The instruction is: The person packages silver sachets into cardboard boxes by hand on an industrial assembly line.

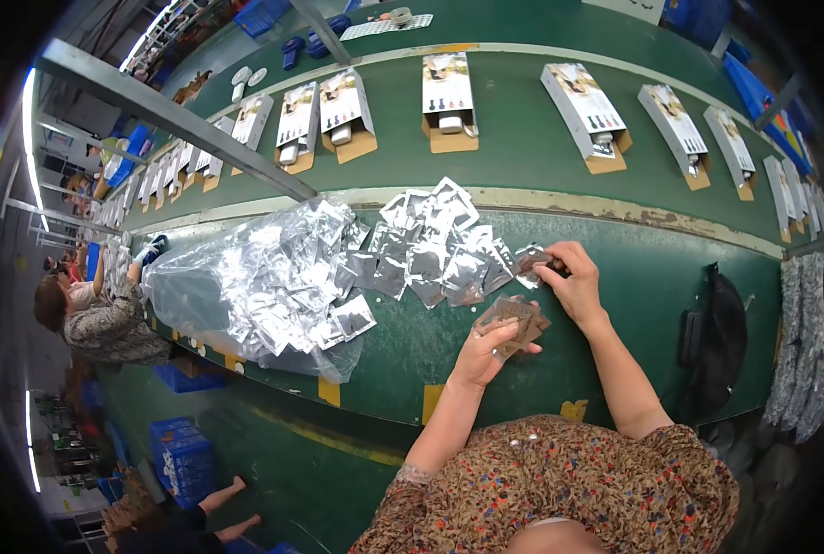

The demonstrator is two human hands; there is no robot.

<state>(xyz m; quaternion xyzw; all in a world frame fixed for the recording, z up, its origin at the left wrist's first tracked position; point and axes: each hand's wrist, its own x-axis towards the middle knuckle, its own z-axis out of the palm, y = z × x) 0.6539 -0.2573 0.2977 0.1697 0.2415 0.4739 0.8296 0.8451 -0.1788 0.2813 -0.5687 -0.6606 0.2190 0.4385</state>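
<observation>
A small stack of flat square foil packets (521,321) is fanned in my left hand (482,358), its thumb on top, over the green bench. My right hand (580,288) pinches a silver foil packet (528,260) between thumb and fingers, at the right end of a loose pile. That pile of shiny square packets (430,254) spreads across the bench in front of me. To its left lies a clear plastic bag (186,286) on its side, full of more such packets, some spilling from its mouth.
Beyond a raised ledge (615,210), open white boxes (449,83) with white devices inside stand in a row on a green surface. A black bag (718,337) and bubble-wrap rolls (804,342) lie right. A metal post (172,115) slants at left, near a co-worker (107,319).
</observation>
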